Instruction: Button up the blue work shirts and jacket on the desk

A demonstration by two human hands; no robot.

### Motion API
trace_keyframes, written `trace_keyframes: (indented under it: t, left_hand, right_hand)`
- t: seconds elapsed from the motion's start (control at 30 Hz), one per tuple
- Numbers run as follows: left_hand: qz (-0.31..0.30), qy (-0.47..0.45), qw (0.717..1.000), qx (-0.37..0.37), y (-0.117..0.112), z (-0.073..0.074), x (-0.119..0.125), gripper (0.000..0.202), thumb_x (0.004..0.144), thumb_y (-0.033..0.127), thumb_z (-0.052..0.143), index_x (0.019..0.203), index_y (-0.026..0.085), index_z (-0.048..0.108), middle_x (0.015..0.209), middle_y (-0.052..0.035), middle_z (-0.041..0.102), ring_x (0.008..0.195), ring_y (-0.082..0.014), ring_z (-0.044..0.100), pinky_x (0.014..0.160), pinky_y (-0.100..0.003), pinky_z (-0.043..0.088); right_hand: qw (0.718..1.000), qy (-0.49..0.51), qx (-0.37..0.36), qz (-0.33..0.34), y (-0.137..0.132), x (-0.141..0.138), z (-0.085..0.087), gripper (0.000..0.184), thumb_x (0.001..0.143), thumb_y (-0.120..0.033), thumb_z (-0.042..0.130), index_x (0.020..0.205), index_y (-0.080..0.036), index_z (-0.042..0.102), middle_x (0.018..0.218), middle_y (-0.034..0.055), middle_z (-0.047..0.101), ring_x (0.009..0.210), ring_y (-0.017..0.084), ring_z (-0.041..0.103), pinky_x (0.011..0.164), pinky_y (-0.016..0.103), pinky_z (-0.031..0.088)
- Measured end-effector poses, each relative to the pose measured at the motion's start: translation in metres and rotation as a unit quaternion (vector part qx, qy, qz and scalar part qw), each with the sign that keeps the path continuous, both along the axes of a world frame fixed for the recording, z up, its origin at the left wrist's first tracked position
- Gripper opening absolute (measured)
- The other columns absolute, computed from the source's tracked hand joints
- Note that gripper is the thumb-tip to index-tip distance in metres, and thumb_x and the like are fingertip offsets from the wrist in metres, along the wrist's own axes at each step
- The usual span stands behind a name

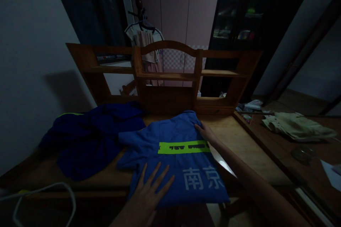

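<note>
A bright blue shirt (pixel 176 156) with a yellow-green reflective stripe and pale characters lies flat on the wooden desk (pixel 239 138). My left hand (pixel 149 193) rests on its near left part, fingers spread and flat. My right hand (pixel 205 131) reaches far across and lies on the shirt's right edge near the collar end; its fingers look pressed against the fabric edge, and I cannot make out whether they pinch it.
A dark blue garment (pixel 90 138) lies bunched on the desk's left. A wooden shelf unit (pixel 165 78) stands at the desk's back. A beige garment (pixel 295 126) lies on a second surface at right. A white cable (pixel 45 191) loops at the near left.
</note>
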State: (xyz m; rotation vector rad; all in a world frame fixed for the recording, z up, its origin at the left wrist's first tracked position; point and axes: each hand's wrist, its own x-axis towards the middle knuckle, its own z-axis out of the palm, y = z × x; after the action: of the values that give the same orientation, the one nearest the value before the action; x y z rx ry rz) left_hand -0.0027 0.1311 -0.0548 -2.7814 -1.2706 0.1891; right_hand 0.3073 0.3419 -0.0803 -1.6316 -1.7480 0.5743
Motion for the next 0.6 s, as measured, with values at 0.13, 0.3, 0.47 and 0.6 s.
trace_keyframes:
  t: [0.13,0.3,0.47,0.6]
  left_hand:
    - [-0.041,-0.058,0.997,0.022,0.0,-0.005,0.015,0.091,0.073,0.002,0.043,0.145,0.04,0.004,0.153,-0.0012,0.014,0.14,-0.0336,0.014,0.108,-0.067,0.013]
    - [-0.078,-0.139,0.986,-0.05,0.007,-0.008,0.1,0.076,0.085,0.02,0.043,0.146,0.038,0.001,0.155,-0.0027,0.006,0.14,-0.0385,0.007,0.104,-0.074,0.01]
    - [-0.117,-0.256,0.956,-0.081,0.008,-0.013,0.202,0.064,0.09,0.046,0.034,0.147,0.035,0.005,0.155,-0.007,0.007,0.14,-0.0375,0.0,0.104,-0.075,0.007]
    - [-0.106,-0.289,0.947,-0.089,0.016,-0.018,0.253,0.063,0.09,0.052,0.032,0.147,0.036,0.01,0.154,-0.0084,0.011,0.141,-0.0352,-0.001,0.105,-0.075,0.003]
  right_hand:
    - [0.999,-0.023,0.032,-0.038,-0.004,0.036,0.011,0.036,0.092,-0.041,0.041,0.112,-0.016,0.057,0.104,0.0087,0.066,0.092,0.022,0.061,0.079,0.03,0.047]
    - [0.991,-0.078,0.044,-0.1,-0.004,0.124,0.037,0.038,0.088,-0.042,0.051,0.113,-0.016,0.059,0.107,0.0131,0.065,0.094,0.026,0.061,0.08,0.034,0.046]
    - [0.976,-0.139,0.04,-0.162,-0.018,0.22,0.052,0.042,0.085,-0.044,0.056,0.11,-0.013,0.065,0.104,0.0194,0.065,0.095,0.031,0.061,0.08,0.039,0.044]
    - [0.951,-0.191,0.045,-0.237,-0.031,0.262,0.054,0.045,0.085,-0.044,0.055,0.109,-0.007,0.067,0.096,0.0259,0.065,0.088,0.029,0.064,0.071,0.036,0.043]
